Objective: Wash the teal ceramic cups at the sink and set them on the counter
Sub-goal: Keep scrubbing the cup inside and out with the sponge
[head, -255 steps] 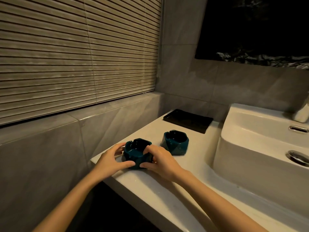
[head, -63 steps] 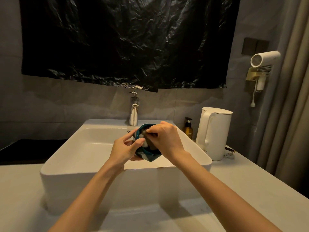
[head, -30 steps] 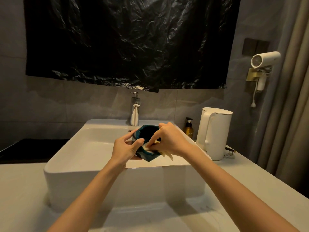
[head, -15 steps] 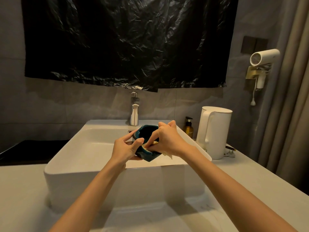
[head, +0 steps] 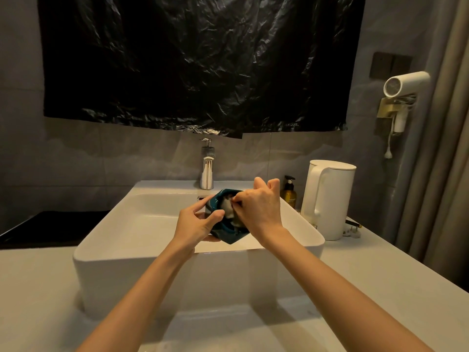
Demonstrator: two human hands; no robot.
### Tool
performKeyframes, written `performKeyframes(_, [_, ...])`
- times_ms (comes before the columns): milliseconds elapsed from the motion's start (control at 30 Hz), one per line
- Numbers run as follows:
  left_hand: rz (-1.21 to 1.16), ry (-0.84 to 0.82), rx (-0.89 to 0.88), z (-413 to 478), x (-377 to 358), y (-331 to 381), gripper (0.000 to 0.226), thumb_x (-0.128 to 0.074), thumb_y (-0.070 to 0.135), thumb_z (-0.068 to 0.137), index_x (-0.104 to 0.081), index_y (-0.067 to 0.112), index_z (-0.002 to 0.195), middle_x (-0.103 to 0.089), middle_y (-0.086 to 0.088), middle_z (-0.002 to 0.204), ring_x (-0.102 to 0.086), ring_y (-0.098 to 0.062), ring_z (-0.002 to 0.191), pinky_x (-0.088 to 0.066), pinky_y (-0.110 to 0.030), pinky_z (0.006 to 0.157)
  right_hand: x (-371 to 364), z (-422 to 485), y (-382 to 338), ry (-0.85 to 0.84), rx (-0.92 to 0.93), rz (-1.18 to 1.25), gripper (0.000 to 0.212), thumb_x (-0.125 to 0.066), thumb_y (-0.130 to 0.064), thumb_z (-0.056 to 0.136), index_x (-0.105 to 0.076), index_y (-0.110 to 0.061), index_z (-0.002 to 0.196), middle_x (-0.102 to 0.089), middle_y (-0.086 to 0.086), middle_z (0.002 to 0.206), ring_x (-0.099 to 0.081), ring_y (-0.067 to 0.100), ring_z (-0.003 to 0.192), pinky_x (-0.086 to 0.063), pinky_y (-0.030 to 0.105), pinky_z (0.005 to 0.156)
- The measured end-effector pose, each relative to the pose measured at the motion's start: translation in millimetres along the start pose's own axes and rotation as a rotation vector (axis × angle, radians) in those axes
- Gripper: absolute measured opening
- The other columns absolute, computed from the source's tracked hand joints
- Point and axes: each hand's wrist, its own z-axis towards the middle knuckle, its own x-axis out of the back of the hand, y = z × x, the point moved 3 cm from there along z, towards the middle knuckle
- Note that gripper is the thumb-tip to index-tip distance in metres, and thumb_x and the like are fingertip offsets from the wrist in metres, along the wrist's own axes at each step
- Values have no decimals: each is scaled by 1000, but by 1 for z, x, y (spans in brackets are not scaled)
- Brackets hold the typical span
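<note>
- Since half a second ago, your right hand (head: pixel 261 209) has gone from the cup's near rim into its mouth. The pale wad (head: pixel 227 208) (cloth or sponge, cannot tell which) now sits inside the bowl rather than at the edge.
- Teal cup (head: pixel 228 236): held in the air over the sink (head: pixel 152 275), above the front right part of the basin and touching neither it nor the surface (head: pixel 38 288). It is tilted, mouth turned up and toward your right hand. Only this one cup is in view.
- Left hand (head: pixel 195 224): grips the cup from its left side, thumb hooked over the rim, fingers curled around the far wall and underneath.
- Right hand: fingers curled, pressing and pinching the wad against the inner wall, knuckles up, wrist bent down over the cup.
- Both forearms reach straight out over the sink's front wall, roughly level, and converge at the cup.
- Risk 1: the glaze is likely wet. The scrubbing push acts against a one-handed hold, so a hard stroke could lever the cup out of your left hand.
- Risk 2: a drop from here lands on the hard basin, and a chip or crack is plausible.
- Risk 3: I see no running water, so residue may remain unless the cup is rinsed before it goes on the surface.
- Kettle (head: pixel 330 199) stands well right of your right forearm. No concern at present.
</note>
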Motion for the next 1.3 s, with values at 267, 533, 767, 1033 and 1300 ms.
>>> performKeyframes(267, [-31,18,32,-1,1,2,50,-70,17,82,-55,15,129,-62,-5,96,-62,-28,86,-58,-38,60,-2,-2,-5,-369,-3,421,22,-69,-39,81,-74,-32,101,-59,-2,103,-38,19,100,-35,28,83])
performKeyframes(533, [-36,44,79,1,-1,1,51,-70,11,82,-54,14,130,-61,-10,108,-59,-29,87,-56,-39,59,15,12,1,-745,430,110,19,-64,-33,88,-72,-33,106,-63,-8,112,-43,12,104,-28,33,87])
performKeyframes(767, [-15,12,88,-1,0,2,54,-72,11,80,-53,16,131,-58,-5,100,-58,-27,86,-56,-35,58,24,12,-6,-562,597,-186,37,-56,-44,89,-69,-19,114,-60,2,104,-44,15,100,-32,27,85])
performKeyframes(1033, [-8,24,102,0,0,1,50,-71,12,81,-55,17,129,-59,-7,97,-60,-26,80,-57,-35,55,22,-1,-5,-624,377,259,21,-66,-24,88,-73,-22,108,-71,1,110,-66,18,98,-50,22,85])
performKeyframes(1300, [-29,37,85,0,0,3,53,-72,15,80,-54,16,130,-59,-7,98,-59,-28,85,-57,-33,54,8,4,-12,-358,253,200,28,-57,-33,93,-71,-17,111,-72,5,105,-68,21,92,-54,29,85])
